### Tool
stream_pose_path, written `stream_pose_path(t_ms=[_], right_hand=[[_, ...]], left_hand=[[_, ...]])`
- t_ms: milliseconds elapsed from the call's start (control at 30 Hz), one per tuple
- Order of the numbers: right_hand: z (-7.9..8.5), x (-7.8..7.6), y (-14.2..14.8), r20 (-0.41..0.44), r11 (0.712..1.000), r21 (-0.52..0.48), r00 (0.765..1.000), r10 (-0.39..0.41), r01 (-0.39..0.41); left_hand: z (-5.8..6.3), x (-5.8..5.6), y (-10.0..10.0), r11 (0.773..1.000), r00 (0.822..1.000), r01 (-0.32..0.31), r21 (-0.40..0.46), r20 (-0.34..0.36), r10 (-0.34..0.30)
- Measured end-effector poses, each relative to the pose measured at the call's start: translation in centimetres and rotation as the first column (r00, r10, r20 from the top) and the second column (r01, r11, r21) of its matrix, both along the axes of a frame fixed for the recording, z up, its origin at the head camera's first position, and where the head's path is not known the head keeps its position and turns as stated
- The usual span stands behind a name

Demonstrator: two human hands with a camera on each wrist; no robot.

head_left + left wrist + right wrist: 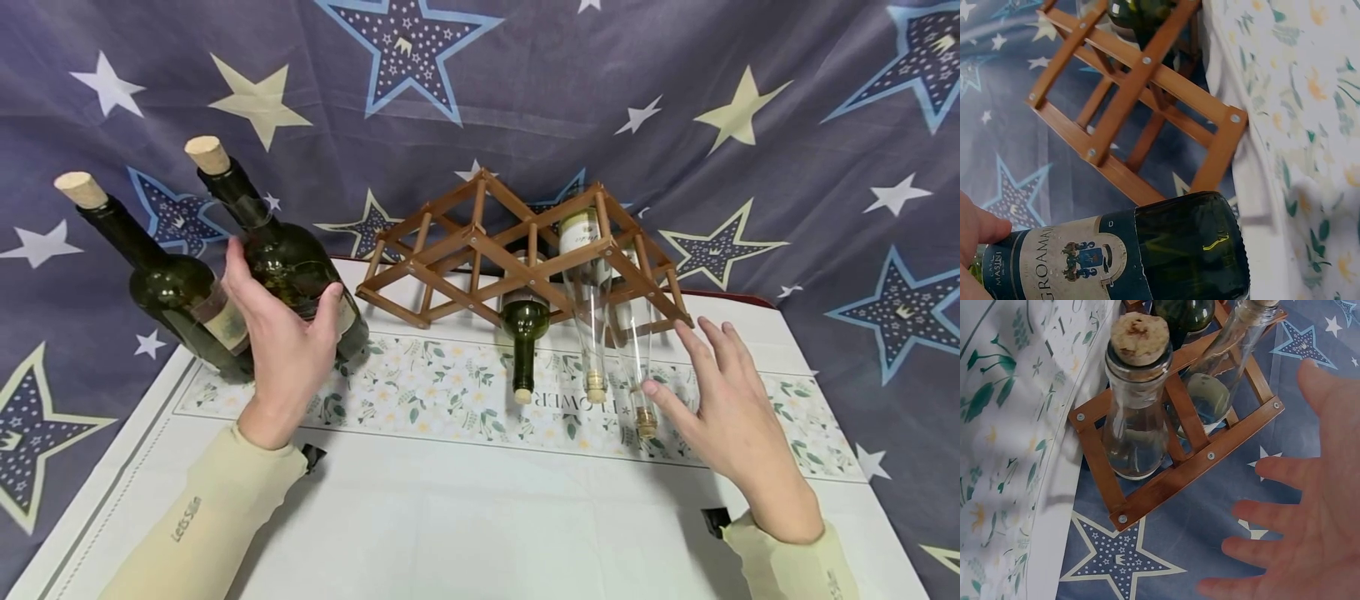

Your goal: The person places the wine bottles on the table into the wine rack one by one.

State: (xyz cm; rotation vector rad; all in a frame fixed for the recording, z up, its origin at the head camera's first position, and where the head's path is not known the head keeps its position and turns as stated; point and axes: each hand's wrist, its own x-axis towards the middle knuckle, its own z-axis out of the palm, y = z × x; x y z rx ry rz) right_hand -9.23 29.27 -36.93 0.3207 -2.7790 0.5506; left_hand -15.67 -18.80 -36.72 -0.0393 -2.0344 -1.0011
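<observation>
At the left of the head view, my left hand (288,350) grips a dark green wine bottle (281,250), corked and leaning, neck toward the upper left. Its label and base show in the left wrist view, where the bottle (1191,244) lies below the rack's end. My right hand (731,408) has its fingers spread and holds nothing, beside the right end of a wooden wine rack (474,240). Neck-first toward me, a green bottle (525,321), a clear bottle (588,308) and another clear bottle (637,350) lie in the rack.
Another corked green bottle (180,283) leans left of the held one, its lower part partly behind my left hand. A white table (480,517) carries a flower-patterned strip (427,387) under the rack's front. Behind hangs a star-print cloth (540,100).
</observation>
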Motion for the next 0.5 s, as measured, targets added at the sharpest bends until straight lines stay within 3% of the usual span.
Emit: stream_pose_path(t_ms=[500], right_hand=[[1.1, -0.4, -1.1, -0.089, 0.999, -0.021, 0.995, 0.048, -0.050]], left_hand=[[2.5, 1.6, 2.8, 0.987, 0.996, 0.091, 0.134, -0.035, -0.087]])
